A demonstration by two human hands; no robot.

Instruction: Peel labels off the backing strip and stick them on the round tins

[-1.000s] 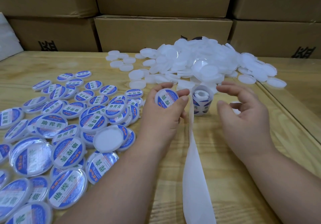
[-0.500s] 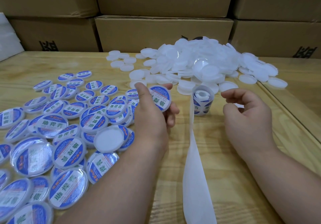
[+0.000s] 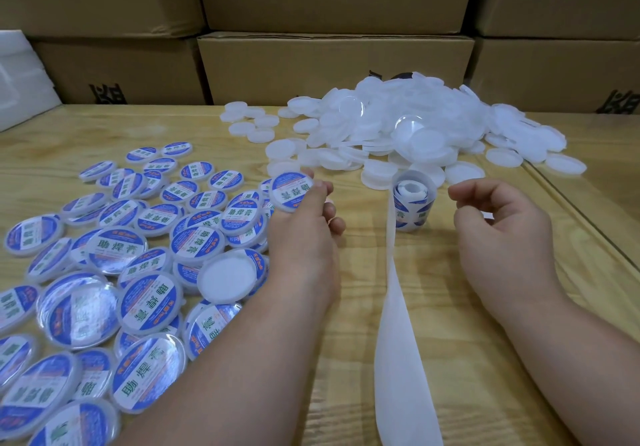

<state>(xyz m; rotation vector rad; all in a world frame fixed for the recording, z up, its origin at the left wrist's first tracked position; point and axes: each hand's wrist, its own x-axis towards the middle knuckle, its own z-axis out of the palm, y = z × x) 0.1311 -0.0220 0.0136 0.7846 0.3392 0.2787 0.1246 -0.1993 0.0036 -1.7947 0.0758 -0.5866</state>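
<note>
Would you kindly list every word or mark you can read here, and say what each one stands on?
"助焊膏": green characters on the blue and white labels of the labelled tins, also on the tin held by the left hand.
Small print on those labels: too small to read.
Labels on the roll: curved and partly hidden, unreadable.
Black marks on the boxes: cut off, unreadable.

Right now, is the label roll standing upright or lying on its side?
Upright. The label roll stands on end on the table, its open core facing up, with the backing strip trailing toward the camera.
</note>
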